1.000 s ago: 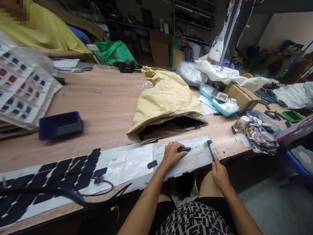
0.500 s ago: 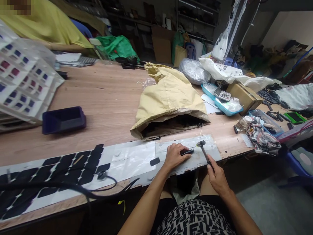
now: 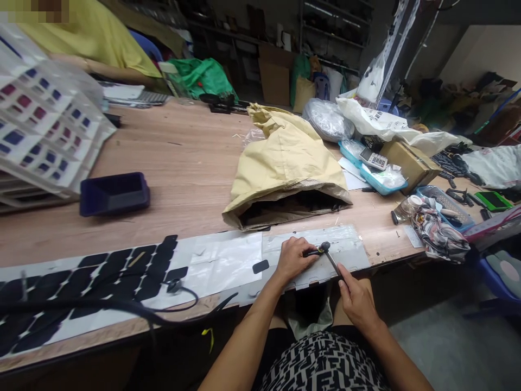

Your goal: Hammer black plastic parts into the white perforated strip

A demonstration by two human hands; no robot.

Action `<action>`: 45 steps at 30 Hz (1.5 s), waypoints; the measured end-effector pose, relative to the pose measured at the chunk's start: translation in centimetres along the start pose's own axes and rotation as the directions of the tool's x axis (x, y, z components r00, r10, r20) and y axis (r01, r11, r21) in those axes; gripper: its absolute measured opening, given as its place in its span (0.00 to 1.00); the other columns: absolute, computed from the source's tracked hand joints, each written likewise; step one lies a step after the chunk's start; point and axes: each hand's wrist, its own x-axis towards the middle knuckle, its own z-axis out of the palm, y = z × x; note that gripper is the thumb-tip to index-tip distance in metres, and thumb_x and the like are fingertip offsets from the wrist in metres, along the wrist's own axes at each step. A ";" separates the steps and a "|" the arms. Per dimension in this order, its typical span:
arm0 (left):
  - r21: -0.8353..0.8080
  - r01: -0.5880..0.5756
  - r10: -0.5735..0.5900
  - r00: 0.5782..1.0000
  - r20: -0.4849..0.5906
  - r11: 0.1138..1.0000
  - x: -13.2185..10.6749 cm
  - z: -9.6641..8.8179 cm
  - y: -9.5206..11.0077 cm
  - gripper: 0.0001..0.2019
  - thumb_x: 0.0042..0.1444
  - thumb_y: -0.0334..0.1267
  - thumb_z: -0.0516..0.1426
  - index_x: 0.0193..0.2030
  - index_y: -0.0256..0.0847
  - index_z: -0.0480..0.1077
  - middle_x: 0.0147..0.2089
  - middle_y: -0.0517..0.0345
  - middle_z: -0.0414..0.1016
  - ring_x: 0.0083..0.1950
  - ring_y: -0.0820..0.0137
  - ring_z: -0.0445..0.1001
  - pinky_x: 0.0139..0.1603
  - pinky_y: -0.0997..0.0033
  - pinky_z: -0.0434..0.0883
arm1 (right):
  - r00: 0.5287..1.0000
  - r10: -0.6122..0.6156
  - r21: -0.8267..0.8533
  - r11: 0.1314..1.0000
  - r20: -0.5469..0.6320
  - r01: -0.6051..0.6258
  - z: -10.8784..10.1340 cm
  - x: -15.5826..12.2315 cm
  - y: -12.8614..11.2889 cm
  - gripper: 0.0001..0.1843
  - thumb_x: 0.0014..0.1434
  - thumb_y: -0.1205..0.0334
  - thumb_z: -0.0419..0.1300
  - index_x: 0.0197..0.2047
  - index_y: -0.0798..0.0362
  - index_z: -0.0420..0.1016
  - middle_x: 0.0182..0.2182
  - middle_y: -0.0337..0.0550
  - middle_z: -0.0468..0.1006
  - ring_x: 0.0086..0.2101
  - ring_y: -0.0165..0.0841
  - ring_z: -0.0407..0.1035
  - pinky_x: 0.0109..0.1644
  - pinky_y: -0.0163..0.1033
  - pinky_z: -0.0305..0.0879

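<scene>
- Left hand pinches a slim black piece, long axis roughly left-right, at the flat grey board.
- Right hand grips a dark-headed, metal-shafted hammer slanting forward-left, rounded head at the piece's right end.

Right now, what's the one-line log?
left hand: holding slim black piece; right hand: gripping dark-headed metal hammer; hammer head: near piece's tip, contact unclear

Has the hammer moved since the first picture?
Yes. Judged against the grey board, the hammer has shifted left, its head now near the black piece in the left hand.
</scene>
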 end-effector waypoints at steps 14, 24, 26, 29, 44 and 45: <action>0.007 0.016 -0.016 0.999 0.042 1.000 0.2 -0.2 0.1 0.09 0.51 0.45 0.63 0.39 0.51 0.79 0.38 0.59 0.76 0.45 0.62 0.66 0.50 0.58 0.58 | 0.996 0.058 0.061 0.996 0.060 -0.062 0.0 0.6 0.2 0.26 0.67 0.61 0.46 0.67 0.50 0.62 0.59 0.45 0.72 0.56 0.35 0.69 0.61 0.41 0.65; -0.016 0.000 0.000 1.000 0.030 1.000 0.3 -0.4 0.2 0.09 0.53 0.44 0.61 0.39 0.48 0.78 0.37 0.57 0.75 0.45 0.61 0.66 0.52 0.57 0.59 | 0.902 0.425 -0.272 0.861 -0.075 -0.429 -2.8 1.8 5.1 0.30 0.67 0.59 0.43 0.71 0.49 0.54 0.45 0.51 0.81 0.40 0.42 0.78 0.42 0.42 0.71; -0.098 -0.023 0.025 0.999 0.022 0.995 -0.4 -0.9 0.9 0.10 0.54 0.45 0.60 0.40 0.46 0.78 0.37 0.56 0.75 0.45 0.62 0.67 0.51 0.58 0.61 | 0.892 0.442 -0.292 0.845 -0.092 -0.449 -2.6 1.8 5.6 0.30 0.67 0.59 0.43 0.71 0.49 0.54 0.37 0.50 0.82 0.35 0.41 0.78 0.38 0.41 0.70; -0.321 -0.072 0.090 0.995 0.043 0.944 -3.1 -1.1 2.7 0.12 0.58 0.47 0.57 0.41 0.43 0.75 0.39 0.53 0.75 0.43 0.64 0.70 0.48 0.63 0.66 | 0.889 0.447 -0.274 0.847 -0.098 -0.456 -2.2 1.6 5.9 0.30 0.67 0.58 0.43 0.71 0.48 0.54 0.32 0.46 0.81 0.31 0.40 0.77 0.37 0.40 0.68; -0.074 0.336 -0.266 0.845 0.464 0.939 -11.6 5.7 0.6 0.22 0.55 0.47 0.55 0.54 0.39 0.72 0.37 0.52 0.78 0.38 0.62 0.75 0.37 0.68 0.66 | 0.903 0.413 -0.305 0.851 -0.116 -0.428 -2.0 1.6 5.8 0.29 0.68 0.59 0.42 0.70 0.49 0.55 0.35 0.49 0.82 0.32 0.39 0.77 0.37 0.38 0.68; -0.092 0.305 -0.224 0.842 0.491 0.948 -11.2 5.0 1.2 0.21 0.55 0.46 0.56 0.53 0.40 0.73 0.37 0.53 0.79 0.38 0.62 0.76 0.37 0.68 0.66 | 0.905 0.408 -0.305 0.853 -0.120 -0.424 -2.0 1.5 5.9 0.29 0.68 0.59 0.42 0.70 0.49 0.55 0.35 0.49 0.82 0.33 0.39 0.77 0.37 0.38 0.68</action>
